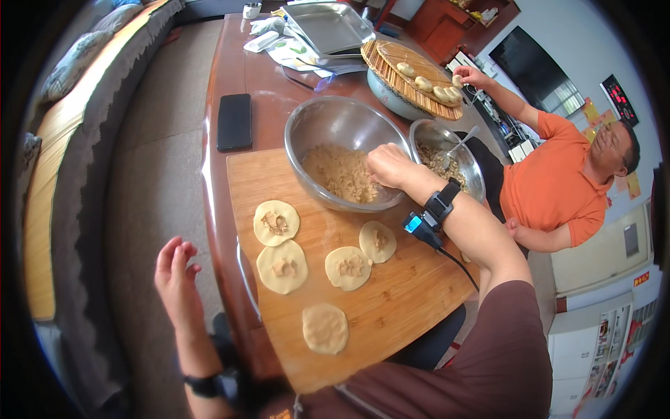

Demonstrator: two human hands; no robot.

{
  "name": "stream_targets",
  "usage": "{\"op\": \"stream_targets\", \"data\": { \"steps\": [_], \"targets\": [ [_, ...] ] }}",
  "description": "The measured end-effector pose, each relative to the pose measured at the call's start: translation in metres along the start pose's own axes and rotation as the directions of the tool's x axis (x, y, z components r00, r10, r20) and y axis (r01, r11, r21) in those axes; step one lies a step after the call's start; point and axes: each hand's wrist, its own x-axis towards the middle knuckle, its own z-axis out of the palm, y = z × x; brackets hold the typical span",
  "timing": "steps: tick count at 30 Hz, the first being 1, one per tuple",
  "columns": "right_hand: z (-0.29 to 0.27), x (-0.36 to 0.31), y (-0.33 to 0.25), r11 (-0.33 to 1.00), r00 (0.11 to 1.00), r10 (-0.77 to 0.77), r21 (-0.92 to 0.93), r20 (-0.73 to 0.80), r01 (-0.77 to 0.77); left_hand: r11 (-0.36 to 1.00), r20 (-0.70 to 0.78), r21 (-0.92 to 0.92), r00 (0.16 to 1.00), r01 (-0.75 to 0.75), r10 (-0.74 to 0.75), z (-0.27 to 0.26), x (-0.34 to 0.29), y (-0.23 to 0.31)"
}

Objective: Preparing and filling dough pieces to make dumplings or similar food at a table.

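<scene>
My right hand (pixel 391 167) reaches into a large steel bowl (pixel 328 112) of tan crumbly filling (pixel 338 174). Its fingers are curled down at the bowl's right side, and whatever they hold is hidden. My left hand (pixel 178 272) hangs in the air beyond the table's left edge, fingers loosely bent and apart, holding nothing. Several flat dough rounds lie on a wooden board (pixel 391 307). Dabs of filling sit on two rounds at the left, including the upper one (pixel 265 236), and on two at the right. The nearest round (pixel 325 329) is bare.
A smaller steel bowl (pixel 474 185) with dark filling and a spoon (pixel 462 140) stands right of the large one. Behind are a woven tray (pixel 391 59) of filled buns on a basin, metal trays (pixel 331 24) and a black phone (pixel 234 122). A person in orange (pixel 555 178) touches a bun.
</scene>
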Motion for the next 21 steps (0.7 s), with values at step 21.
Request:
{"op": "stream_targets", "data": {
  "steps": [21],
  "targets": [
    [-0.003, -0.159, -0.137, 0.31, 0.952, 0.152, 0.928, -0.264, 0.207, 0.996, -0.014, -0.086, 1.0, -0.007, 0.006, -0.019, 0.008, -0.007]
  ]
}}
